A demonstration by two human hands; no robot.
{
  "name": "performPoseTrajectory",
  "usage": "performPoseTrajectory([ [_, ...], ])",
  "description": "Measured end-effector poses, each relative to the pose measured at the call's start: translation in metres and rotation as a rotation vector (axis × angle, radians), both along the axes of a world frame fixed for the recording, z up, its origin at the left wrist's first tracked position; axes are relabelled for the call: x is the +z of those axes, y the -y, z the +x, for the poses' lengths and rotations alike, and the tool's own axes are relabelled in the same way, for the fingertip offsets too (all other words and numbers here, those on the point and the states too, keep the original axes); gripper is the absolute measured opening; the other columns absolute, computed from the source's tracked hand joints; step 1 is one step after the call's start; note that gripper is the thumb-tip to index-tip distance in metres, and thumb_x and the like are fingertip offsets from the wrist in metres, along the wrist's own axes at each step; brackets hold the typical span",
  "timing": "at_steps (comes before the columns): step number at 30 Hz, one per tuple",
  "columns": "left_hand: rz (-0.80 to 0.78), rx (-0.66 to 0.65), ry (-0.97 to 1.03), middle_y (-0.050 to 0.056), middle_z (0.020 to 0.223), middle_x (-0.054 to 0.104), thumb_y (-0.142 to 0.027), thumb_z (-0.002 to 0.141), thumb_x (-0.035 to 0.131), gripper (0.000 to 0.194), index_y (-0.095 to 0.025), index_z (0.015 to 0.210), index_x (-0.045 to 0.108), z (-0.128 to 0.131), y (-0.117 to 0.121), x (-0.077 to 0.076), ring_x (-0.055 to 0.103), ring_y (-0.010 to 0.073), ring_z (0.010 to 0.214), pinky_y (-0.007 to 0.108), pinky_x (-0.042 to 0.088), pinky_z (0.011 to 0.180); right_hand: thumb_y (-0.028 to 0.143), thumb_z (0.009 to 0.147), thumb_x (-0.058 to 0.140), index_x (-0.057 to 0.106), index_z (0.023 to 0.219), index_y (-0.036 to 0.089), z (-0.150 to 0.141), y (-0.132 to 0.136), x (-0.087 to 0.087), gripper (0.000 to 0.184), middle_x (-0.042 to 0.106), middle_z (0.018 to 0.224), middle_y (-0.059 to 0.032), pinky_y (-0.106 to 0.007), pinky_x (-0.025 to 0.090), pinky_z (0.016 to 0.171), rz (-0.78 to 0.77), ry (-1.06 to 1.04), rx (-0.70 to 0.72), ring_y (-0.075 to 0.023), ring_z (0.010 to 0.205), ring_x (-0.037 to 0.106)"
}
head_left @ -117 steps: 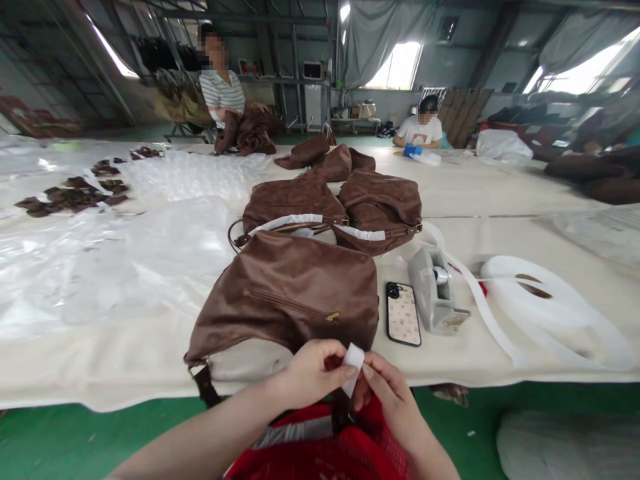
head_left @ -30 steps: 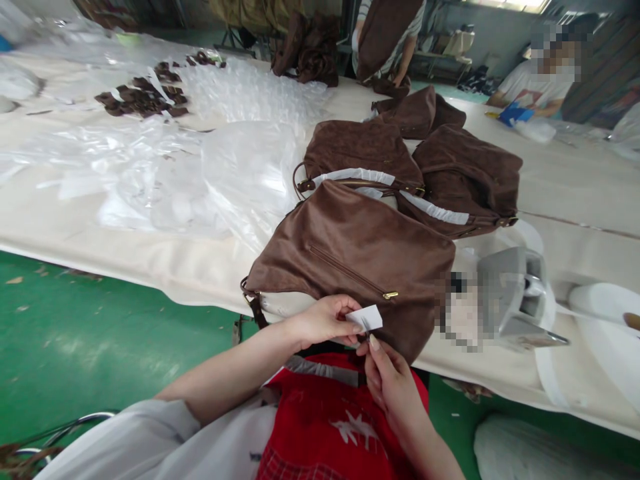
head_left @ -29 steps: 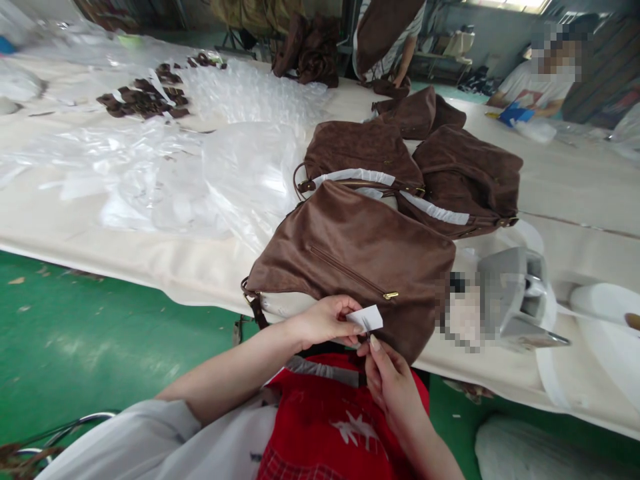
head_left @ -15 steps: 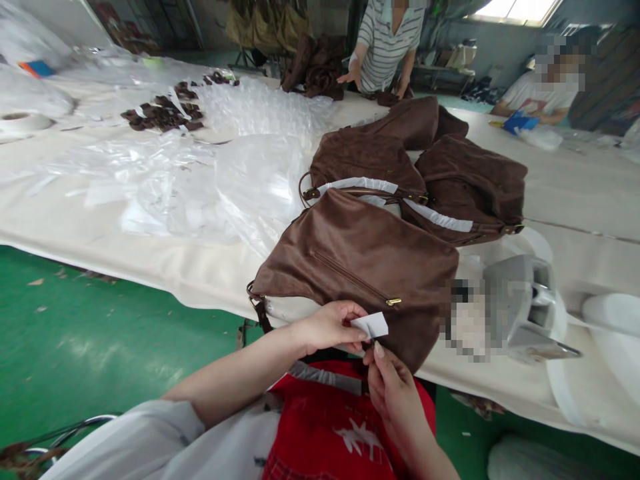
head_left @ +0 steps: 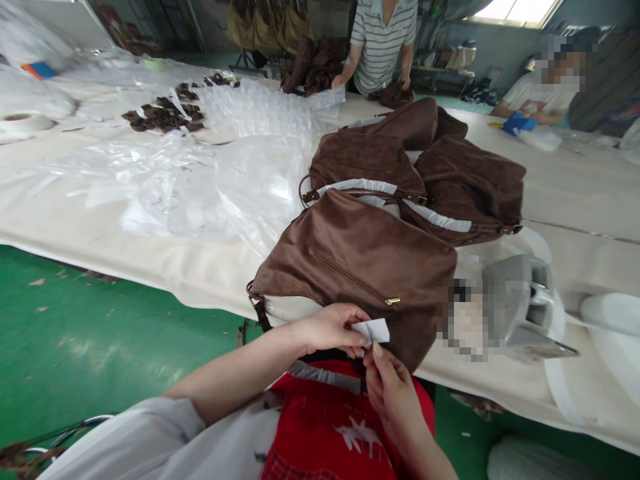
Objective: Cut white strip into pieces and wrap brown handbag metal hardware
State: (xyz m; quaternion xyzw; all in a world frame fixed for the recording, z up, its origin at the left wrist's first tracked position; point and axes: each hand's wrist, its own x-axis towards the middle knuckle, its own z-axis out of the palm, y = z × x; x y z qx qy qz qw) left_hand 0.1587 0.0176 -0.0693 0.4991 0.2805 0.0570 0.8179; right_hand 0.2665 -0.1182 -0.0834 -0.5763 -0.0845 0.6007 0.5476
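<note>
Just over the table's front edge, my left hand [head_left: 343, 328] pinches a small white card [head_left: 380, 330] between thumb and fingers. My right hand [head_left: 393, 380] is closed in a pinch right below the card, on a thin dark strand [head_left: 371, 331] that runs up across it; whether this is a cord or a strap end is too small to tell. Behind both hands lies a brown handbag [head_left: 345, 247] with a slanting zip and a gold zip pull [head_left: 393, 301]. Its lower edge is partly hidden by my hands.
More brown handbags [head_left: 370, 157] with white-wrapped straps lie beyond. Clear plastic bags [head_left: 260, 180] and small brown pieces [head_left: 163, 115] spread to the left. A grey tape dispenser [head_left: 520, 307] stands right. One co-worker [head_left: 383, 47] stands across the table; another person [head_left: 537, 97] is further right.
My hands and the white card have shifted only slightly, with the card a little lower. Across the table, the co-worker's hand has moved left and now holds clear plastic.
</note>
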Motion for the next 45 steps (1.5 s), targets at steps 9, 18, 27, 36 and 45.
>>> performPoseTrajectory([
  [9,-0.019,-0.038,0.032,0.0,0.073,0.065,-0.039,0.063,0.083,0.053,-0.012,0.102,0.058,-0.001,0.001,-0.001,0.061,0.0099,0.058,0.025,0.05,0.058,0.065,0.068,0.071,0.053,0.068,0.02,-0.001,0.001,-0.006,0.049,0.026,0.038,0.0135,-0.017,0.007,0.032,0.017,-0.026,-0.008,-0.0013,0.034,0.009],
  [18,-0.01,-0.084,0.024,0.0,0.073,0.065,-0.039,0.066,0.082,0.053,-0.013,0.105,0.057,-0.001,0.001,-0.001,0.062,0.0105,0.058,0.024,0.05,0.057,0.068,0.064,0.073,0.053,0.066,0.02,-0.001,-0.001,-0.003,0.052,0.025,0.039,0.0135,-0.017,0.009,0.032,0.004,-0.029,-0.015,-0.0016,0.034,0.009],
  [27,-0.01,-0.089,0.023,-0.001,0.072,0.065,-0.044,0.065,0.082,0.055,-0.013,0.104,0.058,0.001,0.002,-0.002,0.061,0.0092,0.056,0.024,0.05,0.057,0.067,0.062,0.073,0.049,0.061,0.021,-0.001,-0.007,-0.001,0.052,0.027,0.036,0.013,-0.017,0.01,0.03,-0.006,0.017,-0.027,-0.0016,0.031,0.011],
  [36,-0.007,-0.015,0.022,-0.001,0.072,0.064,-0.041,0.064,0.083,0.057,-0.013,0.106,0.057,0.0,-0.005,0.003,0.062,0.01,0.059,0.024,0.05,0.059,0.063,0.065,0.073,0.046,0.059,0.021,-0.001,-0.023,-0.004,0.05,0.026,0.037,0.0131,-0.016,0.011,0.03,0.046,0.056,-0.028,-0.0016,0.031,0.014],
  [45,0.165,0.142,-0.056,-0.002,0.08,0.064,-0.035,0.065,0.078,0.063,-0.016,0.117,0.047,-0.012,-0.012,0.005,0.059,0.0085,0.056,0.024,0.05,0.058,0.072,0.072,0.061,0.055,0.073,0.019,0.017,-0.03,-0.001,0.054,0.032,0.037,0.0134,-0.015,0.013,0.027,0.04,0.005,0.127,-0.0018,0.026,0.016],
])
